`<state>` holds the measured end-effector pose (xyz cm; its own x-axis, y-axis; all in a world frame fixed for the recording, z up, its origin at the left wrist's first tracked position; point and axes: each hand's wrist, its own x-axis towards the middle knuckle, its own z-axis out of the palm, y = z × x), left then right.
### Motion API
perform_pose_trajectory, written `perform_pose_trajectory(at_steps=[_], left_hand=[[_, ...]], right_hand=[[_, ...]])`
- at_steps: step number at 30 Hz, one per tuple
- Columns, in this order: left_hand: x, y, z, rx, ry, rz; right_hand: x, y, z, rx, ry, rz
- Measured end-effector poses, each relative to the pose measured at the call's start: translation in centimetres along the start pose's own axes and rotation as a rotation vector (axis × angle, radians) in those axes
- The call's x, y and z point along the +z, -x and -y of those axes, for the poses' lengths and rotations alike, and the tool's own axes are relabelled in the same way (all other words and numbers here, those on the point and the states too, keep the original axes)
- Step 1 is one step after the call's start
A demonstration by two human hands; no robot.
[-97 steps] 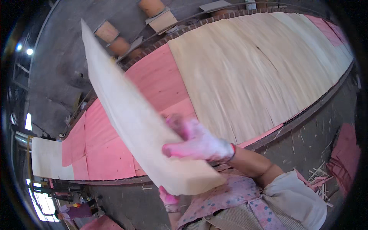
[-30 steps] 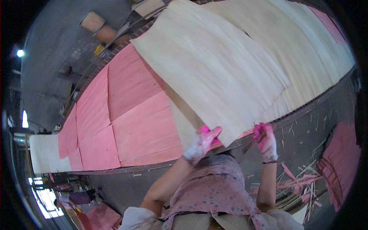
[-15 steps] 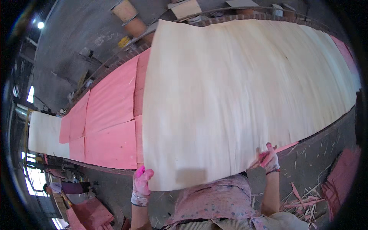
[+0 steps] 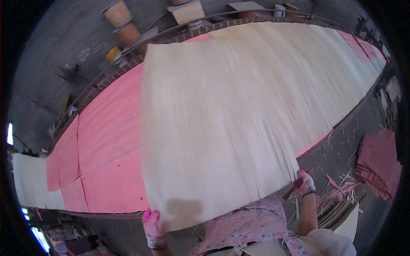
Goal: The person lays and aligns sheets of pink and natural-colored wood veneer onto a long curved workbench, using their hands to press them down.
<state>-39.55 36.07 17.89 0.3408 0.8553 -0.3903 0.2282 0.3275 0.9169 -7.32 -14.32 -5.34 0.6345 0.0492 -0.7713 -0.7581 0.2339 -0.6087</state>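
A large pale veneer sheet (image 4: 218,128) spreads over the long work surface, covering part of a layer of pink sheets (image 4: 102,162) that shows mainly on the left. My left hand (image 4: 153,225), in a pink-stained white glove, grips the sheet's near left corner with closed fingers. My right hand (image 4: 305,183), gloved alike, is closed on the near right corner. Below the sheet are my flowered pink apron (image 4: 243,226) and my forearms.
A curved brick-like rim (image 4: 102,85) runs along the far side, with cylindrical drums (image 4: 117,15), a yellow-topped bucket (image 4: 114,54) and boards beyond it. At the right lie stacked pink sheets (image 4: 376,162) and scattered offcuts (image 4: 339,192) on the floor.
The pale sheet, earlier held raised at a slant, now lies spread out broadside. Since half a second ago its far left corner and both my hands have moved nearer me; the view has shifted slightly.
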Motion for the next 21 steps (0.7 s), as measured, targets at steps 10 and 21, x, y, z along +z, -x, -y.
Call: perform_pose_trajectory(at_steps=[10,21], left_hand=[[-6.6,-12.1,7.8,0.077,-0.334,0.157],[-6.4,-15.6,11.4,0.158,-0.337,-0.044]], right_hand=[[11.7,-2.4,2.9,-0.196,-0.011,0.008],[11.0,-7.7,0.4,-0.041,-0.08,-0.019]])
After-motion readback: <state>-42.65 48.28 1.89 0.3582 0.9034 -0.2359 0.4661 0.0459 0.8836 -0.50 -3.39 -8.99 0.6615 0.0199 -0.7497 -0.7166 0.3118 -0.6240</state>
